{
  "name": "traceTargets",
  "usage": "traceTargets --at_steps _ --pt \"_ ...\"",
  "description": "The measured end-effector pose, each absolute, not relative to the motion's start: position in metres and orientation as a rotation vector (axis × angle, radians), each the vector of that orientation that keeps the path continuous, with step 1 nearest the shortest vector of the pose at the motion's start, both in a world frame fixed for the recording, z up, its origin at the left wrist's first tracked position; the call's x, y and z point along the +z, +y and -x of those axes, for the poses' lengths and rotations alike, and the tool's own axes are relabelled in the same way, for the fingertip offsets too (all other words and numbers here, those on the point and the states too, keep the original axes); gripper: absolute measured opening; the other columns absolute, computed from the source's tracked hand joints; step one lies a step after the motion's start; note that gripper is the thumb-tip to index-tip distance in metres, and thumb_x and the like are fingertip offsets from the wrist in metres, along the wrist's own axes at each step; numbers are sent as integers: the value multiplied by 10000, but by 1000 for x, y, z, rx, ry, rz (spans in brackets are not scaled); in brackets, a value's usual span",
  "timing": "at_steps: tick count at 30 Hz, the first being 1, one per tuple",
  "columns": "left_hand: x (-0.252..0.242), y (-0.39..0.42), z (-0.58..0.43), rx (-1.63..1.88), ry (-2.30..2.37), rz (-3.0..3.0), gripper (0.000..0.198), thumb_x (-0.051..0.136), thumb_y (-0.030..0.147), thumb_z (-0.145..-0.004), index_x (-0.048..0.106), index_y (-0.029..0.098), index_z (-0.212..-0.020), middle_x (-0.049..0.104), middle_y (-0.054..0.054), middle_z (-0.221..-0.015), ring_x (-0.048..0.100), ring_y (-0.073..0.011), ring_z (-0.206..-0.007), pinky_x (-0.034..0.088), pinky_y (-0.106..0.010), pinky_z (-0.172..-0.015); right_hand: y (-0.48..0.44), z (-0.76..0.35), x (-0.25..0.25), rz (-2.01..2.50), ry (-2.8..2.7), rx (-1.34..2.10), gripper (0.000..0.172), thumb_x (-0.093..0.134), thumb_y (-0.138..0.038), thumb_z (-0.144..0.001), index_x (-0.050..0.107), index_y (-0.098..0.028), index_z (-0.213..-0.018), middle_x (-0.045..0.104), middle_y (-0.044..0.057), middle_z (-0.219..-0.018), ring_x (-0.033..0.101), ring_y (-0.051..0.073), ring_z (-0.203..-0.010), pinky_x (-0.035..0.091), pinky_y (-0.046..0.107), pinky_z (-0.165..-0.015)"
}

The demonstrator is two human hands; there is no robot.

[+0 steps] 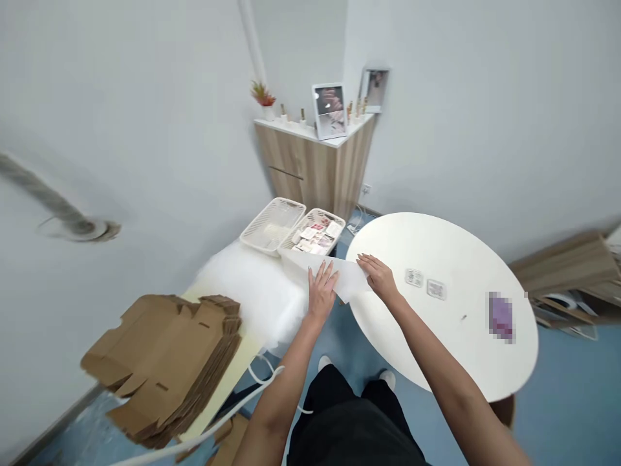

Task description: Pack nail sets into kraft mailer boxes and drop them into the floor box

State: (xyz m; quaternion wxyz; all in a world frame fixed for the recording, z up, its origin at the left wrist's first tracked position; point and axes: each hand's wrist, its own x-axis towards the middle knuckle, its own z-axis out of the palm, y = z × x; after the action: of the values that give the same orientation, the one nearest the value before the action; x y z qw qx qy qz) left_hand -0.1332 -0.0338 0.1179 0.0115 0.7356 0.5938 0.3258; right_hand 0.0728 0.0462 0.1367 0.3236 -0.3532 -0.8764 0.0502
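One white sheet (347, 275) lies beneath left hand (321, 292) and right hand (379, 277).

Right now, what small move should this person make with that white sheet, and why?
Probably slide the white sheet fully onto the round white table. It seems to bridge the gap between that table and the fluffy white padding, with one corner sagging, and both the left hand and right hand rest on it.

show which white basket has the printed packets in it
The white plastic basket on the right in view, full of small packets; the other basket beside it has none.
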Motion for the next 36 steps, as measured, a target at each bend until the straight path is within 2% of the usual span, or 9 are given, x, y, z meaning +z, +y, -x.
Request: traceTargets --at_steps 5,8,11,17,25,28,31,33,36 --pt "138 -8 46 1122 1466 -2240 437 367 36 -814 601 197 -1146 683 -72 -1179 612 -204 -1146 293 -481 -1150 37 -181 143 1226 -2089 92 485 409 -17 -751 639 -203 -1135 678 65 -1198 582 218 -1172 524 419 -963" --pt "148 0 -2 994 1420 -2075 359 386 94 -839 616 222 -1082 717 -45 -978 677 -208 -931 486 -371 -935 30 -239 146 1336 -1959 147 373 442 -75 -798 653 -227 -1066 698 57 -1132 602 224 -1114 515 425 -950" --pt "148 12 -44 930 1326 -1792 253 406 186 -873 620 230 -1001 697 -9 -822 678 -190 -742 520 -302 -738 23 -288 143 1434 -1759 295 319 519 -222 -856 611 -244 -1161 651 67 -1224 569 238 -1164 468 450 -1000" --pt "131 40 -108 1094 1205 -1198 337 540 510 -842 608 180 -847 707 -65 -860 688 -231 -818 560 -349 -730 13 -328 102 1502 -1081 1004 863 781 -521 -620 438 -215 -1350 593 147 -1284 577 276 -1159 467 458 -984" --pt "120 63 -91 1056 1326 -1011 331 566 467 -851 584 155 -960 702 -74 -762 707 -224 -713 580 -406 -714 39 -290 86 1392 -938 1202 357 660 -531 -711 632 -182 -780 699 51 -789 680 235 -832 554 396 -801" --pt "124 75 -65 1157 1621 -1287 374 530 381 -890 533 156 -1188 699 -128 -1009 694 -247 -934 546 -450 -865 58 -279 88 1453 -963 1116 292 646 -474 -707 616 -184 -726 654 11 -671 666 195 -702 567 344 -699" --pt "123 71 -51 1234 1846 -1776 540 489 303 -917 353 150 -1417 464 -202 -1425 450 -289 -1330 331 -532 -1111 73 -269 81 1601 -1068 1006 246 589 -438 -716 615 -194 -706 614 -17 -610 634 172 -633 545 306 -627" --pt "114 54 -53 1095 1807 -2151 562 439 274 -940 291 151 -1468 291 -193 -1547 235 -298 -1451 145 -579 -1174 80 -260 70 1691 -1142 922 222 551 -416 -724 613 -204 -696 613 -20 -607 621 169 -626 525 289 -610" --pt "86 14 -66 686 1598 -2507 555 395 250 -952 277 194 -1492 216 -154 -1587 151 -296 -1475 98 -600 -1172 87 -246 51 1793 -1214 821 189 526 -376 -728 614 -214 -688 633 -14 -626 614 163 -621 500 274 -608"
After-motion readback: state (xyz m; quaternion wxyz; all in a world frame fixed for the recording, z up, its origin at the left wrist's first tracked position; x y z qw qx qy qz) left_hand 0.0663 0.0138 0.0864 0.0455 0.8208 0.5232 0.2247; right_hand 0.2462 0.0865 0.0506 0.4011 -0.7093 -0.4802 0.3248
